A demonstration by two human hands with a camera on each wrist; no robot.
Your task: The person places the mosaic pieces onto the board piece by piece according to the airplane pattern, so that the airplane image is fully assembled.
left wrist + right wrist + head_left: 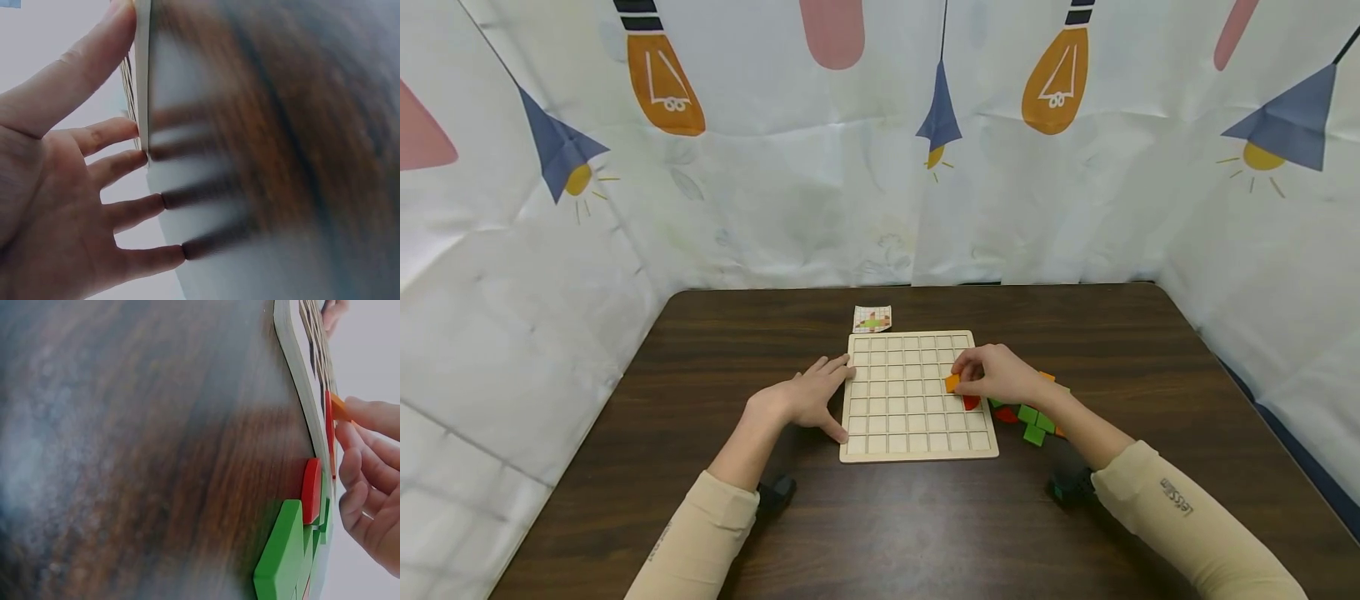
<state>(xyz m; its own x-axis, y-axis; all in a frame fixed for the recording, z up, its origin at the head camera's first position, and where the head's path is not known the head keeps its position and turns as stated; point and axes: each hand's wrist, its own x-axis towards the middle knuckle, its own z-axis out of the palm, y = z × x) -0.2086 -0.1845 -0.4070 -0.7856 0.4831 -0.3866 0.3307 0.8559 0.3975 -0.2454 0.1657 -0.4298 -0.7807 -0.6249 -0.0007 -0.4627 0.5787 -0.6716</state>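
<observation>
A pale wooden grid board (895, 419) lies flat on the dark table. At its left edge my left hand (805, 398) rests with fingers spread, thumb and fingertips touching the rim; the left wrist view shows the straight fingers (125, 212) against the edge and tabletop. Over the board's right side, my right hand (1000, 375) pinches an orange block (952, 383) between thumb and fingers. Just below it, a red piece (972, 402) sits on the board's right columns. In the right wrist view the orange block (339, 409) is tilted against the board, near the red piece (329, 425).
Right of the board lie several loose green blocks (1036, 421), a red piece (1006, 414) and some orange ones, partly under my right forearm. A small picture card (872, 319) lies behind the board's far left corner. A printed curtain (820, 208) hangs behind the table.
</observation>
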